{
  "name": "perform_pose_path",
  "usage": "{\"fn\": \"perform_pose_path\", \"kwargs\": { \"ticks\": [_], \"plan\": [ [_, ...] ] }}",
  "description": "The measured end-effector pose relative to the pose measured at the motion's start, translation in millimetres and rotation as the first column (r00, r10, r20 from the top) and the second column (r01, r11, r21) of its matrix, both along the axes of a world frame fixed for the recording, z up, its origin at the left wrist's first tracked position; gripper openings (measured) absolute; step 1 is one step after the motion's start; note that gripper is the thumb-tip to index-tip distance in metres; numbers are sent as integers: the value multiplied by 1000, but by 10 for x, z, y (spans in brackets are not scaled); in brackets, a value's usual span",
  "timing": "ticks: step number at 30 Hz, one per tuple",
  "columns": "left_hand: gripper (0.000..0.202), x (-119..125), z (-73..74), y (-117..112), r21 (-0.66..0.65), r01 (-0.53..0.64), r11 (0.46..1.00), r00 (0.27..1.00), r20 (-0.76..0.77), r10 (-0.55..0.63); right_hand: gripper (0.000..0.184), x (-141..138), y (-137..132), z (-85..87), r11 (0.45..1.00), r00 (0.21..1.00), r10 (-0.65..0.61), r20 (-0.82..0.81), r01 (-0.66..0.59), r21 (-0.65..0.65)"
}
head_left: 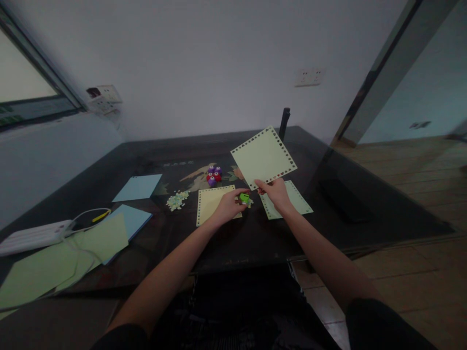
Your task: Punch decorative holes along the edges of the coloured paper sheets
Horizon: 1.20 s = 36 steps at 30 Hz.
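Observation:
My right hand [276,193] pinches the lower corner of a pale green paper sheet [263,158], raised and tilted above the table. A row of small dark-looking holes, heart-like in shape, runs along its edges. With curled fingers, my left hand [229,206] holds a small bright green paper punch [244,198] low over the table. A few paper bits [250,202] lie beside it. Partly under my left hand is a yellowish sheet [209,204] with punched edges. Another pale green punched sheet [297,199] lies beneath my right wrist.
Several purple and red punches [213,176] stand behind the yellowish sheet. Small paper cut-outs [177,200] are heaped to its left. Blue sheets [138,187], plain green sheets [51,262] and a white power strip [34,237] with cable lie left. A dark flat object [345,200] lies right.

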<state>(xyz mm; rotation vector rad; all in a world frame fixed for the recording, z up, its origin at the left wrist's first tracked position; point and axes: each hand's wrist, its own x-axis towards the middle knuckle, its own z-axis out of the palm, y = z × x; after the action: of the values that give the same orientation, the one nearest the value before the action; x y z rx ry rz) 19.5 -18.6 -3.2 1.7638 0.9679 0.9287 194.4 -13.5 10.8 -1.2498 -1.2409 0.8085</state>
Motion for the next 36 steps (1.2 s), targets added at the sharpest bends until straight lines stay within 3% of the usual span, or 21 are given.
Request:
{"fn": "perform_pose_path", "kwargs": {
  "ticks": [12,25,31,36],
  "plan": [
    [43,-15,-64,40,78,4,997,998,-69,1,30,5,9,-27,1000,1000,5,-2,-4,16],
    [28,-3,-1,25,12,-14,1000,1000,-27,15,28,180,75,41,990,991,-96,-89,105,98],
    [35,16,63,-18,-175,67,982,994,98,-51,31,389,72,137,970,961,-189,-201,214,111],
    [36,51,149,-79,-434,187,881,938,347,-28,30,618,-14,185,967,950,-209,-232,235,93]
  ]
}}
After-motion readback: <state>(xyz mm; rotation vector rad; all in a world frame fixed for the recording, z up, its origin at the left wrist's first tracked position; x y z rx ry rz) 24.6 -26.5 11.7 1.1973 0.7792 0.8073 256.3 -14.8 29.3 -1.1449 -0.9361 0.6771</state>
